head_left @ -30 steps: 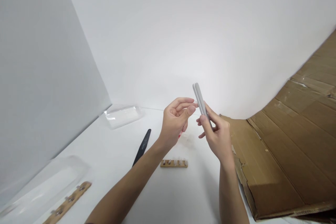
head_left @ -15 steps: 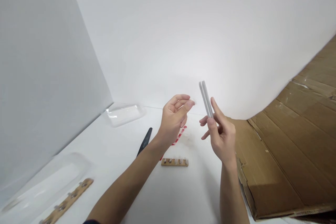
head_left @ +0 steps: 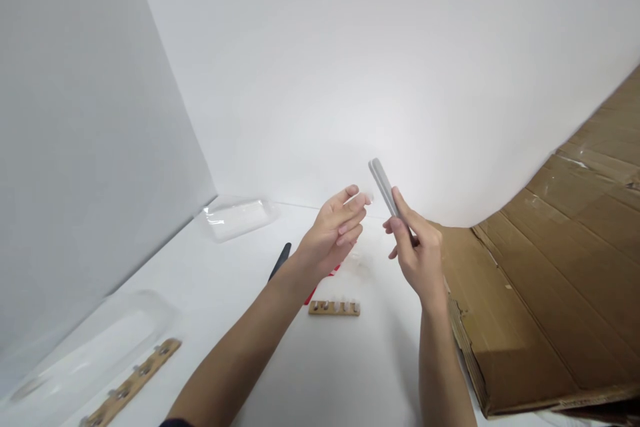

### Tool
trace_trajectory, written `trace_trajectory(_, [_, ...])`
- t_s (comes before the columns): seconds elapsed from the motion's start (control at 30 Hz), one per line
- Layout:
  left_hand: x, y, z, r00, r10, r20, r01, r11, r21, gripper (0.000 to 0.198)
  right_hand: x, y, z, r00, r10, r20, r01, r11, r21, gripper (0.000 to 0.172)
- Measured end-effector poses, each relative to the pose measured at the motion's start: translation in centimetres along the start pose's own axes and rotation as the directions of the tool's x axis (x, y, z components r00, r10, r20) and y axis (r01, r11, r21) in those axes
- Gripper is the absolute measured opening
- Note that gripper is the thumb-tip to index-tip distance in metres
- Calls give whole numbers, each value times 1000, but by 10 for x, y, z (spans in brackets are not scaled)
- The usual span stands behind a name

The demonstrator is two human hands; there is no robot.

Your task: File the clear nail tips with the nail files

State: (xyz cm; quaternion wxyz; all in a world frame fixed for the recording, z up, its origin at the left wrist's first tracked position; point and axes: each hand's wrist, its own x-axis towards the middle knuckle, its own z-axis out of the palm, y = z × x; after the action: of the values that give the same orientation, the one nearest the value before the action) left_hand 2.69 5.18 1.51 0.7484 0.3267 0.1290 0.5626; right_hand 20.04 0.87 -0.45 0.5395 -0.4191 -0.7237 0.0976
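My right hand point(head_left: 417, 253) is raised above the white table and grips a slim grey nail file point(head_left: 383, 185) that points up and to the left. My left hand point(head_left: 335, 233) hovers just left of it. Its thumb and forefinger pinch a tiny clear piece point(head_left: 364, 198), too small to name. The file's upper end stands close to that piece, and I cannot tell if they touch.
A short wooden strip point(head_left: 334, 307) with small clear tips lies on the table below my hands, beside a red scrap point(head_left: 320, 283). A black file point(head_left: 279, 262) and two clear plastic trays point(head_left: 235, 217) point(head_left: 75, 353) lie left. A longer wooden strip point(head_left: 133, 377) sits front left. Flattened cardboard point(head_left: 545, 280) covers the right.
My left fingers have uncurled and stretched toward the file. My right hand drew the file apart to the right, then tilted it back toward the left hand.
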Motion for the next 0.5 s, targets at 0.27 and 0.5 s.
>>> trace_trajectory(0.27, [-3,2,1,995,-93,35,96,988,-122,20,-1,-1,8,994,-100,-30,98,993,-69,48])
trace_trajectory(0.5, [8,-3,-9,997,-72,20,74,989,-129,24,-2,-10,10,978,-209,-8,206,969,-135,54])
